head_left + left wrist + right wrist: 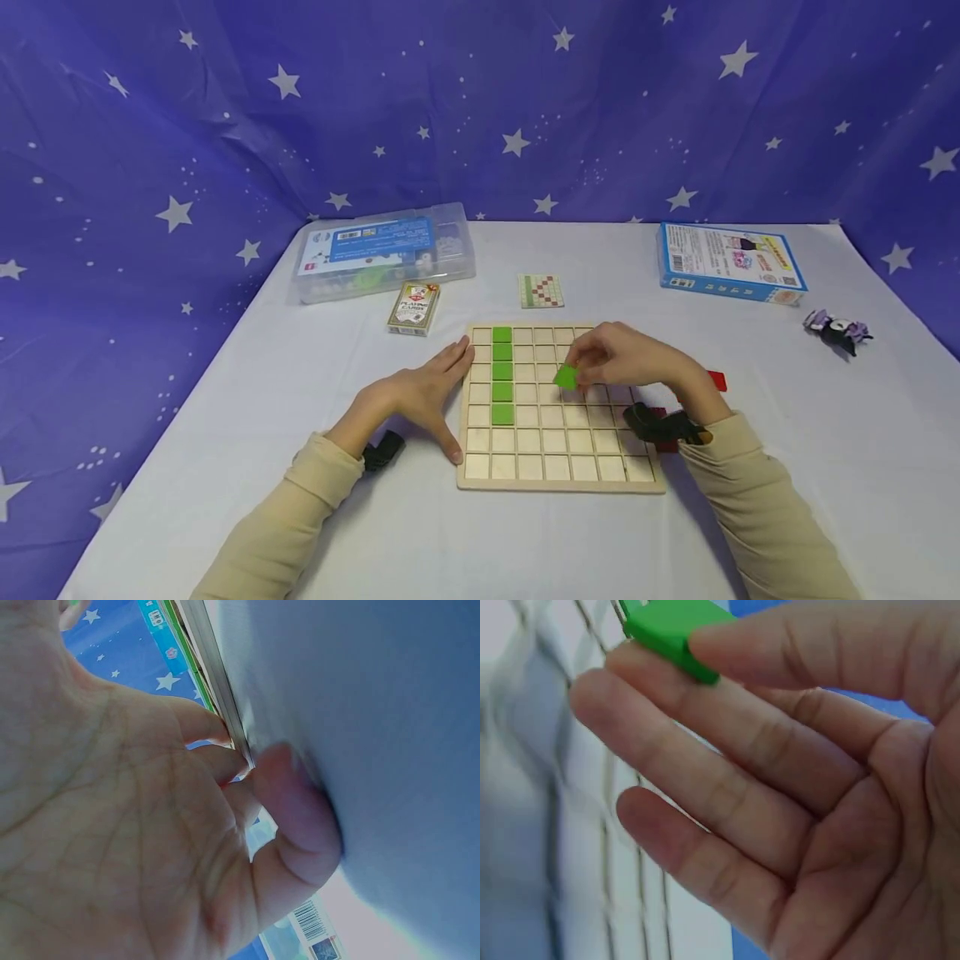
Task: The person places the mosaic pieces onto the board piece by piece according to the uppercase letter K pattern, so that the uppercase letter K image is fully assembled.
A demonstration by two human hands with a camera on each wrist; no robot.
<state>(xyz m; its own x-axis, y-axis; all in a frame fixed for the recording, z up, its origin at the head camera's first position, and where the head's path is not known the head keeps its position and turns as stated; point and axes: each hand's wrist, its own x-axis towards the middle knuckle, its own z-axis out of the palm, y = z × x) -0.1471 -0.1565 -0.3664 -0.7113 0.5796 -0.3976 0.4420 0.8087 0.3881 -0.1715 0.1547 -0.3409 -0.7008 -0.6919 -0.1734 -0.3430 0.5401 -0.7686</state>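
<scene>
A wooden grid board (562, 487) lies on the white table. Green square tiles (502, 372) fill several cells of its second column from the left. Between thumb and fingers, my right hand (618, 358) pinches another green tile (566, 377), tilted above the middle of the board; the right wrist view shows this green tile (679, 630) at the fingertips. My left hand (423, 396) rests with spread fingers along the board's left edge, thumb near the lower corner. In the left wrist view, its palm (112, 817) faces the camera.
Red tiles (717, 381) lie right of the board, partly hidden by my right arm. Behind the board is a small pattern card (541, 291). A playing-card box (415, 308), a clear plastic case (450, 242), a blue box (731, 262) and a small dark-and-purple figure (837, 331) stand around.
</scene>
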